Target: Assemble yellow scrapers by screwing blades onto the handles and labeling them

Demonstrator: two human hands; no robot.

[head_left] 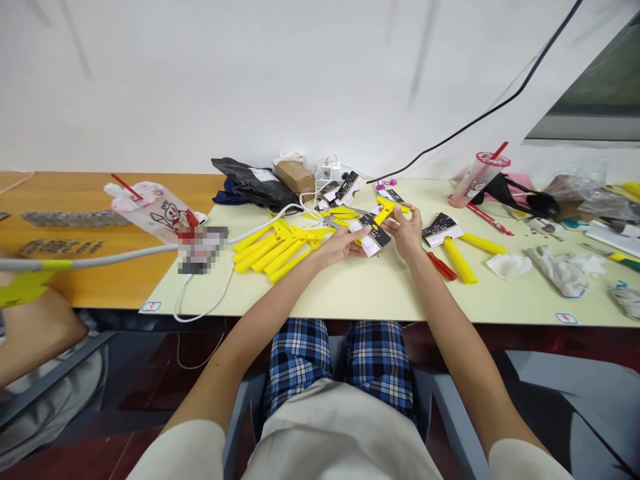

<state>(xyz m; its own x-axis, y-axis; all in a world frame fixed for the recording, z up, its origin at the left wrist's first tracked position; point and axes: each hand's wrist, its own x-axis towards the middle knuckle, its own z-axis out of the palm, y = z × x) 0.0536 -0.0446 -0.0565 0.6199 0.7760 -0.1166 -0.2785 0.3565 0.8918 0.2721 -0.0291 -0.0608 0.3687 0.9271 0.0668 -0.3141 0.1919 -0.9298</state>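
Observation:
My left hand (343, 247) is closed on a black-and-white packaging card (376, 239), pinching it by its left side. In my right hand (406, 230) is a yellow plastic tool (384, 212) with a wide head, its end meeting the card. Fingers partly cover both pieces, so I cannot tell whether the tool is through the card. Left of my hands lies a pile of several like yellow tools (280, 252). On the right are two yellow handles (459, 260) beside black-and-white cards (440, 230). A red-handled item (441, 266) lies near my right wrist.
More cards (349, 188), a cardboard box (296, 177) and a black plastic bag (255, 183) stand behind the pile. Drink cups stand at left (157, 212) and right (480, 179). A white cable (260, 230) crosses the left side. Another person's arm (43, 327) is at far left.

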